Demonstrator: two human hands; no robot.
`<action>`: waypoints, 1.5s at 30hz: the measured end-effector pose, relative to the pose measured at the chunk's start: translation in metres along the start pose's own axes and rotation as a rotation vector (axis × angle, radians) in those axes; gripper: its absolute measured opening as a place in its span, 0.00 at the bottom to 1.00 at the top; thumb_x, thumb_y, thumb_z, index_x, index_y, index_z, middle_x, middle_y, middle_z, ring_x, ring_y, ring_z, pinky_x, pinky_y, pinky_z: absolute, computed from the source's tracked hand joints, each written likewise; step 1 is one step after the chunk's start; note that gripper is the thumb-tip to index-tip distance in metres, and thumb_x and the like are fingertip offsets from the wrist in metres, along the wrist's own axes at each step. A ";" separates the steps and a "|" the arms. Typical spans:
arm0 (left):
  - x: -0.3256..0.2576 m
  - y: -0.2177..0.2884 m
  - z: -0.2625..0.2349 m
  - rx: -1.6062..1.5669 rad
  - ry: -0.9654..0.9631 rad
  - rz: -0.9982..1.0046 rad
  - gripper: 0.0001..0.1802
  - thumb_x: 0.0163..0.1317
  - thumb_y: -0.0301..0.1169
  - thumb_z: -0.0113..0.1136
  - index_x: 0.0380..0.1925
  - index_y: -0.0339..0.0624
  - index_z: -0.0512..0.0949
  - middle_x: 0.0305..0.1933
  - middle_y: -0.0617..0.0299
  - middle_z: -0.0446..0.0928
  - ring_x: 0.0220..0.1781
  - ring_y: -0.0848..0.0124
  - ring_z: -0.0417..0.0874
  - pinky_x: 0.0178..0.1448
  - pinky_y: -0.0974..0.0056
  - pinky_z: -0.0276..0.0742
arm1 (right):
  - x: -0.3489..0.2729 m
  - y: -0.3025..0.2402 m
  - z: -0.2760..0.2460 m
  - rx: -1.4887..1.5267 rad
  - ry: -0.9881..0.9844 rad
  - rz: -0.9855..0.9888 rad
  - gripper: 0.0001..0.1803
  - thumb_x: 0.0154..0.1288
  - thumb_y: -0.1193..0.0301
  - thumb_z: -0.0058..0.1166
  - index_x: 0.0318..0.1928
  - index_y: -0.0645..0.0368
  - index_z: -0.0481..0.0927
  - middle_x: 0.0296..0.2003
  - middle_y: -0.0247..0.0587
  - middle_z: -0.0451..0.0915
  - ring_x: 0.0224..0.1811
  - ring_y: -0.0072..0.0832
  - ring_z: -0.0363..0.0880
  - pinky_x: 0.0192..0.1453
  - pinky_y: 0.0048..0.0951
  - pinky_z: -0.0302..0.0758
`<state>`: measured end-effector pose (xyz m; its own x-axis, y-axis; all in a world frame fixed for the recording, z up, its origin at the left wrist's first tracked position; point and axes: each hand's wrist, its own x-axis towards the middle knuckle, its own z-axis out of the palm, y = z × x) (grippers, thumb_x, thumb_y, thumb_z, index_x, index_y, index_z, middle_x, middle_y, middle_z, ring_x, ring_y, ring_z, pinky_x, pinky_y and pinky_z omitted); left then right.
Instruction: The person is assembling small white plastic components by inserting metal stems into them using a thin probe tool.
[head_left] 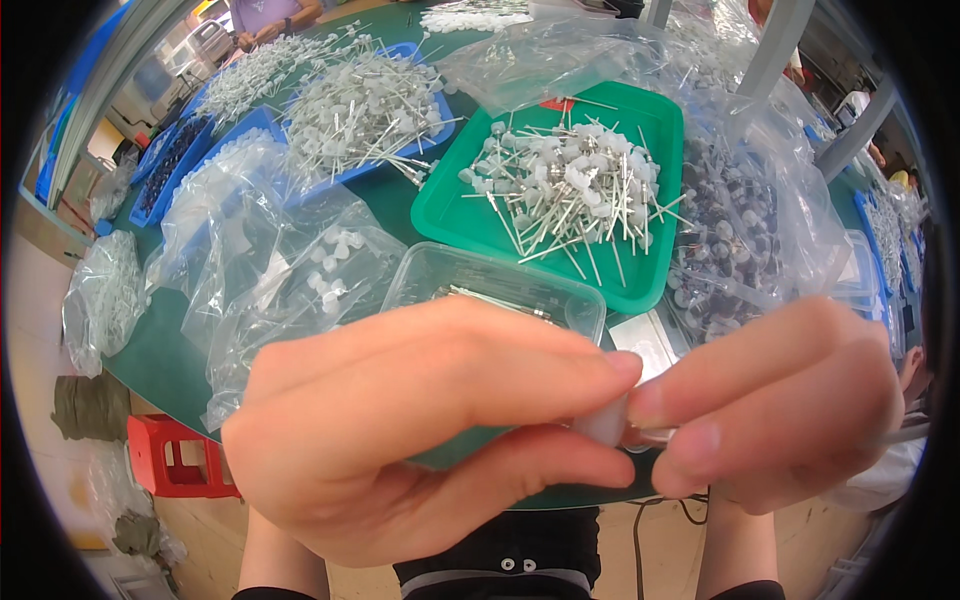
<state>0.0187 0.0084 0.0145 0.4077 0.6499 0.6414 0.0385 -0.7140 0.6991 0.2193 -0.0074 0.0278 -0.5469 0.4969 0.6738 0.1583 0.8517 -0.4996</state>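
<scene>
Close to the camera, my left hand point(400, 420) pinches a small translucent white plastic cap point(603, 422) between thumb and fingers. My right hand point(790, 410) is closed on a thin metal rod point(657, 435), and its fingertips meet the cap from the right. How far the rod sits inside the cap is hidden by the fingers. Behind the hands stands a clear plastic box point(400, 285) with loose metal rods point(500, 302) in it. Beyond that, a green tray point(440, 205) carries a heap of metal rods with white caps point(590, 180).
Blue trays point(345, 178) of similar capped rods stand at the far left. A clear bag point(335, 265) with white caps lies left, another bag point(730, 240) with grey caps right. A red stool point(160, 455) stands below left. A person point(270, 20) is across the table.
</scene>
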 end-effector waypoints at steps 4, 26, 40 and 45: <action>-0.001 0.004 -0.003 -0.001 0.009 -0.004 0.18 0.38 0.34 0.69 0.26 0.32 0.77 0.25 0.51 0.77 0.25 0.67 0.78 0.28 0.71 0.73 | 0.003 -0.002 0.008 0.137 0.075 0.059 0.09 0.47 0.80 0.59 0.27 0.65 0.71 0.25 0.52 0.76 0.19 0.25 0.75 0.23 0.15 0.74; -0.004 0.006 0.009 -0.022 0.132 0.025 0.17 0.42 0.40 0.65 0.22 0.37 0.75 0.22 0.54 0.76 0.20 0.69 0.77 0.23 0.73 0.71 | 0.010 -0.009 -0.002 0.135 -0.029 -0.038 0.08 0.46 0.86 0.55 0.22 0.67 0.68 0.27 0.45 0.73 0.31 0.35 0.76 0.34 0.23 0.79; -0.005 0.002 0.003 -0.104 0.099 0.024 0.22 0.45 0.41 0.66 0.30 0.35 0.69 0.28 0.50 0.74 0.25 0.68 0.78 0.28 0.70 0.75 | 0.019 -0.024 -0.006 0.114 0.016 0.205 0.16 0.49 0.80 0.58 0.35 0.64 0.65 0.24 0.51 0.73 0.23 0.32 0.76 0.27 0.23 0.76; -0.006 -0.007 0.005 0.013 0.134 0.086 0.19 0.47 0.37 0.64 0.32 0.37 0.69 0.30 0.50 0.74 0.28 0.69 0.77 0.31 0.70 0.73 | -0.003 -0.007 0.029 0.000 0.324 0.236 0.14 0.52 0.74 0.57 0.35 0.58 0.64 0.23 0.48 0.73 0.17 0.26 0.73 0.19 0.19 0.71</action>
<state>0.0201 0.0084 0.0040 0.2846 0.6148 0.7356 0.0206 -0.7711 0.6364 0.1965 -0.0194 0.0134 -0.2074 0.7060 0.6771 0.2485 0.7075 -0.6616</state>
